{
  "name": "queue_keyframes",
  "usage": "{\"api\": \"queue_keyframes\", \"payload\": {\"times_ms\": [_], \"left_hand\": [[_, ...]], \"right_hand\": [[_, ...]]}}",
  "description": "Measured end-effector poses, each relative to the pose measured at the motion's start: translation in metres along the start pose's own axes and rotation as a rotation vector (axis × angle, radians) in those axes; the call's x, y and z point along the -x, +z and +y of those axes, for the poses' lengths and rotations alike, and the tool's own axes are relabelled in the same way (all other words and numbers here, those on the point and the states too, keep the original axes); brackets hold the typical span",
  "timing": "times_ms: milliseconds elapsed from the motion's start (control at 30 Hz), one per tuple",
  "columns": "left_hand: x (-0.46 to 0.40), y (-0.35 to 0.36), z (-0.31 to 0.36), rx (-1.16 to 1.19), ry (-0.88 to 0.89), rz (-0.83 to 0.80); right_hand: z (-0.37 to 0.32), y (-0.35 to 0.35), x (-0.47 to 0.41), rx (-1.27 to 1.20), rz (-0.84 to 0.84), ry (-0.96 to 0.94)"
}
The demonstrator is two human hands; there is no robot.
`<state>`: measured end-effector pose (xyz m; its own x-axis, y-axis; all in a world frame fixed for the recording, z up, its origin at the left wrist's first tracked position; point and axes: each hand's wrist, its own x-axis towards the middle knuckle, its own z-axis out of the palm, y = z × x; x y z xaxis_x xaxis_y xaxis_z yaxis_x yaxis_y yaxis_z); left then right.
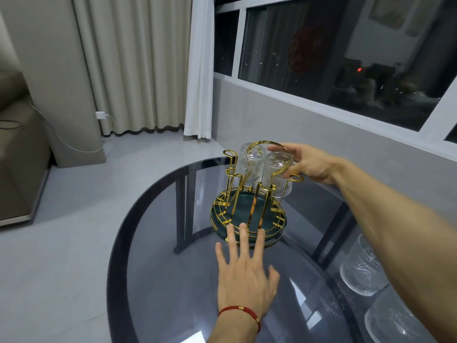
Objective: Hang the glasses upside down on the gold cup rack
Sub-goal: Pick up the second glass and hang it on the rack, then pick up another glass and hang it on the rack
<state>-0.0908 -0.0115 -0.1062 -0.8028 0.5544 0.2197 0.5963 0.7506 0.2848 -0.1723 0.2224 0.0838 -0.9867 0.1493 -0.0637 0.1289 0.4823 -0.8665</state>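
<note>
At the near right edge of the round smoked-glass desk (158, 280), two clear ribbed glasses (362, 267) wait. The left hand (244, 273), a red string bracelet (241, 310) at its wrist, lies flat with fingers spread, fingertips touching the green base of the gold wire cup rack (248, 214). Farther back, the right hand (306, 162) grips an upside-down ribbed glass (278, 173) on the rack's right peg, beside another inverted glass (249, 164).

We are finding no readable text, label, brand, number or sign anywhere; the glasses (277, 169), the gold cup rack (249, 206) and the table (158, 256) are showing us no lettering.
</note>
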Motion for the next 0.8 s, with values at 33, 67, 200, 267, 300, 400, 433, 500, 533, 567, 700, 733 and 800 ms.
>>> {"api": "queue_keyframes", "payload": {"times_ms": [33,67,200,267,300,400,433,500,533,567,700,733,800], "left_hand": [[0.000,0.000,0.000,0.000,-0.003,0.002],[0.000,0.000,0.000,0.000,-0.004,0.003],[0.000,0.002,0.000,0.004,-0.005,0.017],[-0.001,0.001,0.000,-0.003,-0.008,0.012],[-0.001,0.001,-0.001,-0.008,-0.010,0.004],[-0.002,0.000,-0.001,-0.006,-0.011,-0.002],[-0.001,0.000,0.000,-0.002,-0.011,0.001],[0.000,-0.003,-0.001,-0.002,-0.016,0.006],[0.001,-0.004,0.002,-0.006,-0.011,0.004],[0.002,-0.005,0.003,-0.011,-0.010,0.006],[0.005,-0.015,0.010,-0.028,-0.035,0.009],[0.007,-0.017,0.013,-0.035,-0.051,0.010],[0.014,-0.021,0.031,-0.054,-0.053,0.021]], "right_hand": [[0.000,0.000,0.000,-0.018,-0.013,0.006],[0.000,0.000,0.000,-0.049,-0.022,0.012],[0.005,0.002,0.005,-0.265,0.029,0.023],[0.005,0.004,0.011,-0.308,0.130,-0.003],[0.003,0.005,0.015,-0.285,0.199,-0.031],[-0.003,0.006,0.035,-0.128,0.525,-0.107],[-0.005,0.005,0.048,-0.103,0.639,-0.127],[-0.009,0.007,0.076,-0.061,0.764,-0.194],[-0.011,0.007,0.096,-0.026,0.790,-0.225],[-0.012,0.009,0.116,0.006,0.800,-0.256],[-0.007,0.018,0.196,0.077,0.780,-0.311],[-0.003,0.021,0.214,0.099,0.774,-0.295],[0.013,0.020,0.252,0.116,0.810,-0.245]]}}
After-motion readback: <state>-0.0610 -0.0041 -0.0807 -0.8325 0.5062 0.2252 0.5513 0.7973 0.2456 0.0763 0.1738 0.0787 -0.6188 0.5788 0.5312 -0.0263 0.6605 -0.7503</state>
